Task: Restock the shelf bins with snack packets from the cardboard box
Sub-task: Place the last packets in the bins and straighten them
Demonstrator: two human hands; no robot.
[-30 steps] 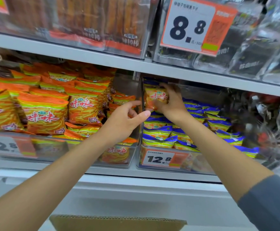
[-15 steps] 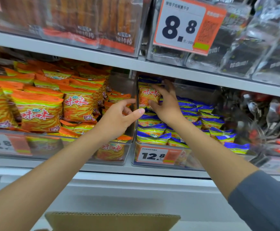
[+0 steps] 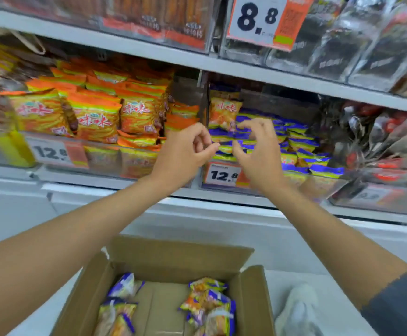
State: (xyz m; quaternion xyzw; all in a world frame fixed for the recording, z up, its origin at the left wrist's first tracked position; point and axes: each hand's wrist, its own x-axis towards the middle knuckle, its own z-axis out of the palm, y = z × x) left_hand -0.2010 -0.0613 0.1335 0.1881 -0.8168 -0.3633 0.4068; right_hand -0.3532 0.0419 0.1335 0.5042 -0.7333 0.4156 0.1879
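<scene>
Packets (image 3: pixel 207 301) are seen lying loose in the box (image 3: pixel 180 248), well below both grips and nearer the person. The left grip (image 3: pixel 185 151) and the right grip (image 3: pixel 258 154) are held side by side, apart, just in front of the blue bin (image 3: pixel 318 187). The fingers of each are loosely curled, and nothing is seen in either.

The step in hand is judged to be the fetching of more packets. It is best done by lowering both grips into the box and taking a few packets by the body, not by the sealed ends, so that none is crushed or dropped. They should be laid in the blue bin beyond the grips, where the back appears less full. They should be kept out of the orange bin (image 3: pixel 124 163) to the left of the left grip. The upright packet (image 3: pixel 224 112) beyond the grips should not be knocked.

The near end of the box is cut off, so the number left cannot be told. The bin's back is shaded by the shelf above. The view is blurred. Packet print cannot be read, nor can it be told whether the left thumb and forefinger touch.
</scene>
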